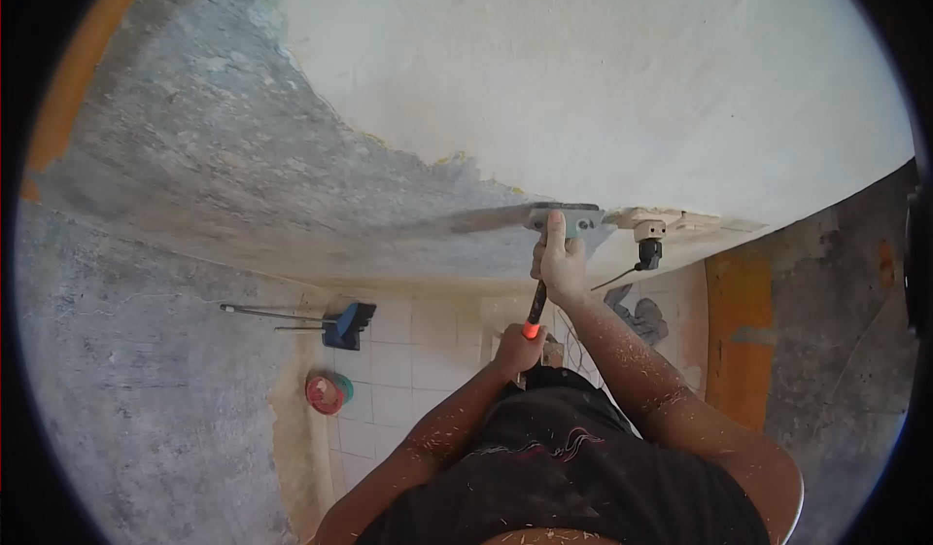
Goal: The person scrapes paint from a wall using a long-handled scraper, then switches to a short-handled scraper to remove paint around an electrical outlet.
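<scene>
A long-handled wall scraper has its wide grey head against the wall, at the border between white paint and bare grey plaster. My right hand is closed around the neck of the scraper, thumb stretched up along the head. Lower down, my left hand is wrapped around the black handle near its orange band. The handle's lower end is hidden by my left hand and body. Pale flakes dot both forearms. Just right of the scraper head sits a wall socket with a black plug in it.
A cable runs from the plug towards the floor. On the white tiles stand a blue dustpan with long handles and a red bucket. Grey cloth lies at right, near an orange door frame.
</scene>
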Demonstrator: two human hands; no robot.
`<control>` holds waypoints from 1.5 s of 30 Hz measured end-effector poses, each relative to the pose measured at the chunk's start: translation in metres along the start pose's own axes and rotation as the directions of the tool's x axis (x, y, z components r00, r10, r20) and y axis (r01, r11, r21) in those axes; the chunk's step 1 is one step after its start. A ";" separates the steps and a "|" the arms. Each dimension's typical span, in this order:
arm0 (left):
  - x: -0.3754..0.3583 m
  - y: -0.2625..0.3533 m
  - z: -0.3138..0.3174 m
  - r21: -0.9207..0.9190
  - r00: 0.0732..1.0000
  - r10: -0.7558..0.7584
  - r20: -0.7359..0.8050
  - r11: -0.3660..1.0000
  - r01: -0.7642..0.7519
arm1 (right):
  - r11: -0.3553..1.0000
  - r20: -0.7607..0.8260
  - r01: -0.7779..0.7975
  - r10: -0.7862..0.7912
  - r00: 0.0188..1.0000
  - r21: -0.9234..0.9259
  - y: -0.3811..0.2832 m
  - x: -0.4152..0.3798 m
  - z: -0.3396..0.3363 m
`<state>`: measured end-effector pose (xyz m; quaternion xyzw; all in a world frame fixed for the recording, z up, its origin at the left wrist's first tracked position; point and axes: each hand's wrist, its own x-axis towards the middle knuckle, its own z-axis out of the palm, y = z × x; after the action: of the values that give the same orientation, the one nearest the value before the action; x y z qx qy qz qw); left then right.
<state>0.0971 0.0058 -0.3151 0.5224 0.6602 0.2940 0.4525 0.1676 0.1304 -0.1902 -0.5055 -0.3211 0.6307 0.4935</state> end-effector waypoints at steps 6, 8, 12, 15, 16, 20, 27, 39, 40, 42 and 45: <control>-0.012 -0.013 0.003 0.005 0.999 -0.036 -0.009 0.999 0.036 | 0.998 -0.017 -0.054 0.055 0.998 0.025 0.013 -0.002 -0.001; -0.002 -0.014 0.002 0.020 1.000 -0.029 -0.007 0.999 0.029 | 1.000 -0.023 -0.020 0.020 1.000 0.006 0.012 0.001 -0.002; 0.008 0.007 -0.021 -0.009 0.998 -0.059 0.000 0.998 0.059 | 0.989 -0.010 0.086 -0.086 0.996 0.122 -0.020 -0.004 0.012; 0.006 -0.026 -0.001 0.063 0.999 0.016 -0.030 0.998 -0.014 | 0.998 -0.056 0.052 -0.050 0.997 0.032 0.014 0.004 0.003; 0.002 -0.036 0.007 0.123 1.000 0.028 -0.014 0.992 -0.026 | 0.999 -0.083 0.033 -0.035 0.996 -0.025 0.026 0.006 -0.003; -0.009 0.006 -0.017 0.000 0.998 -0.035 0.058 0.999 0.035 | 1.000 -0.037 0.003 -0.003 0.999 -0.003 -0.007 -0.006 0.008; -0.018 -0.006 -0.022 0.073 0.995 -0.095 0.044 0.993 0.091 | 0.998 -0.089 -0.070 0.070 0.993 0.010 0.010 -0.006 0.010; 0.003 -0.019 -0.026 0.103 0.999 0.039 -0.010 0.994 -0.038 | 0.999 -0.095 -0.038 0.040 0.995 0.025 0.003 -0.002 0.029; 0.008 -0.020 -0.032 0.069 1.000 -0.012 0.002 0.998 0.012 | 0.999 -0.079 0.021 -0.018 0.997 0.040 -0.001 -0.002 0.034; -0.002 0.002 -0.049 0.001 0.982 -0.169 0.085 0.985 0.170 | 0.995 -0.046 0.070 -0.067 0.997 0.074 0.003 -0.006 0.031; -0.002 -0.026 -0.031 0.078 1.000 -0.004 -0.024 0.997 0.005 | 0.993 -0.028 -0.038 0.041 0.999 0.112 0.013 -0.004 0.023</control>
<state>0.0577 -0.0013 -0.3241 0.5347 0.6776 0.2730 0.4247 0.1421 0.1247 -0.1942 -0.4930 -0.2681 0.6495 0.5131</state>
